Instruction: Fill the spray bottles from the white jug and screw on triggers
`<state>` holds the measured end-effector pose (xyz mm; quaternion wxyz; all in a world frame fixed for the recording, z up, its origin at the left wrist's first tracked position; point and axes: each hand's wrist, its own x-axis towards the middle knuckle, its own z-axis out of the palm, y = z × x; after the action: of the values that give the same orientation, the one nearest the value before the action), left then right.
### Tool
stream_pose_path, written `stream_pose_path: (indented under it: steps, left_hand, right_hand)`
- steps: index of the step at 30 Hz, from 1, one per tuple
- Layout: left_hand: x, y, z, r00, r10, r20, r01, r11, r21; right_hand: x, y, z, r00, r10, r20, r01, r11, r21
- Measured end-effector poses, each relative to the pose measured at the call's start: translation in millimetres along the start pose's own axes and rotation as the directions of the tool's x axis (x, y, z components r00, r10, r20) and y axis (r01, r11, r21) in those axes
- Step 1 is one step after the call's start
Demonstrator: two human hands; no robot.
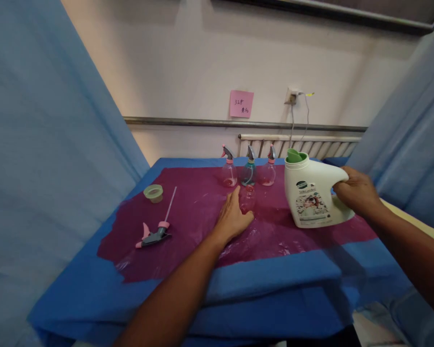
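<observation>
My right hand (356, 193) is closed around the handle of a white detergent jug (311, 195) that stands uncapped on the maroon sheet (188, 226). My left hand (233, 217) rests on the sheet with its fingers curled against a small clear bottle (248, 198) that has no spray head. A loose spray head (155, 233) with a long tube lies to the left. A pale green cap (154, 193) sits behind the spray head. Three small spray bottles (249, 168) stand in a row at the back.
The table is covered in blue cloth (275, 279). Blue curtains (39, 168) hang on both sides. Behind are a wall with a pink note (241, 103), a radiator (296, 144) and a plugged-in socket (292, 96).
</observation>
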<state>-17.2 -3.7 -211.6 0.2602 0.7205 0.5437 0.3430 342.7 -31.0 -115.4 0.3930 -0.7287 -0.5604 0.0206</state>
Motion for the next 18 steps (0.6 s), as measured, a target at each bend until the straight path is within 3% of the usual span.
stream_pose_path:
  steps: [3,9,18]
  left_hand:
    - [-0.1,-0.3,0.9,1.000,-0.020,0.001,0.020,1.000,-0.007]
    - [-1.4,0.1,2.2,0.997,-0.030,-0.076,0.039,0.991,0.132]
    - [-5.2,-2.3,2.1,0.998,-0.043,-0.054,0.045,0.999,0.031]
  right_hand:
    - [1.4,3.9,0.9,1.000,-0.020,0.002,0.020,1.000,0.001]
    - [5.6,16.6,6.2,0.989,-0.151,0.013,0.151,0.983,-0.104]
    - [7.1,-0.8,9.9,0.987,-0.160,0.025,0.162,0.980,-0.115]
